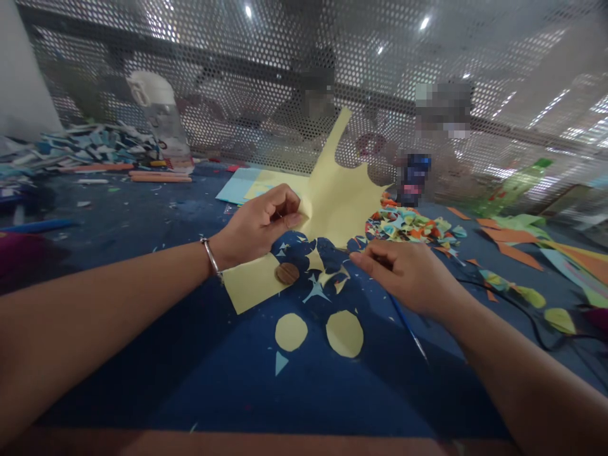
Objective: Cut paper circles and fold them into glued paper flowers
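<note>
My left hand (263, 221) pinches a pale yellow paper sheet (339, 199) by its left side and holds it up off the table. Curved bites are cut out of its edge, leaving points and a long strip at the top. My right hand (403, 269) is closed, thumb against curled fingers, just below the sheet's lower right edge; what it grips, if anything, I cannot make out. Beneath lie a yellow paper rectangle (247, 288), a round brown wooden piece (287, 273) and paper offcuts (317, 290). Nearer me are two yellow paper discs (291, 332) (344, 334).
A blue-handled pointed tool (403, 316) lies beside my right forearm. Colourful scraps (413, 225) are heaped at right, near orange strips (515, 244) and a black cable (527, 316). A clear bottle (166, 120) stands back left. Behind is a perforated screen (237, 76).
</note>
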Tool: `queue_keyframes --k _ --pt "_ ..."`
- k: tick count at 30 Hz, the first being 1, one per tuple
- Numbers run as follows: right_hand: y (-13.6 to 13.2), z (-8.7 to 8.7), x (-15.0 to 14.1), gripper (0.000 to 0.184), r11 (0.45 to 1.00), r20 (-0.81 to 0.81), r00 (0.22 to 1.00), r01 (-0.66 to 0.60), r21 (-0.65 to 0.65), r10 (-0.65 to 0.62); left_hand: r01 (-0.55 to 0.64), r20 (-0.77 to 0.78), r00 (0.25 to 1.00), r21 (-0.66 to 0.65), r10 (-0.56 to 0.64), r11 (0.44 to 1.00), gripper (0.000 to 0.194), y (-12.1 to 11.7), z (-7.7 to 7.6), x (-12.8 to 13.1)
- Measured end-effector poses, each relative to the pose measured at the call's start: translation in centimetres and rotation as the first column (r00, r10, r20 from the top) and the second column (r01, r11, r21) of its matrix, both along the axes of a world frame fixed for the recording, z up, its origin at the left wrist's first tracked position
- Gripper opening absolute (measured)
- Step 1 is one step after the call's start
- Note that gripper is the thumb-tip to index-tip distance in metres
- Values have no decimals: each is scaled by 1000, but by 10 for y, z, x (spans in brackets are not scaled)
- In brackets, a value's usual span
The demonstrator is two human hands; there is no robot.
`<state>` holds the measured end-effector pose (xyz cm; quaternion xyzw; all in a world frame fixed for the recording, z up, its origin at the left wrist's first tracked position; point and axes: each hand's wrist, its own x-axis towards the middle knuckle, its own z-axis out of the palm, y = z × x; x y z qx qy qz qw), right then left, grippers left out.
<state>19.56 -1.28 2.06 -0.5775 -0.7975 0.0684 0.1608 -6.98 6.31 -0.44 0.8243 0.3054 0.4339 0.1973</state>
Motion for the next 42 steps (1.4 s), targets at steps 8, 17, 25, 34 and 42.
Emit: queue_keyframes --k 8,17,25,34,42 --pt "-5 10 1 49 975 229 954 162 152 -195 -121 -66 990 3 121 993 8 6 2 -4" --pt "-4 13 -1 49 929 478 800 273 249 -363 -92 -89 992 11 93 996 10 0 4 -1" --pt "-3 9 -1 47 940 532 778 239 242 -335 -52 -92 994 -15 50 999 8 -4 5 1" --pt "-7 7 -10 48 968 485 838 213 131 -250 -396 376 797 -264 472 880 29 33 -6 -18" --pt "-12 -4 -27 44 989 535 839 143 -43 -98 -607 373 733 -19 569 794 7 33 12 -42"
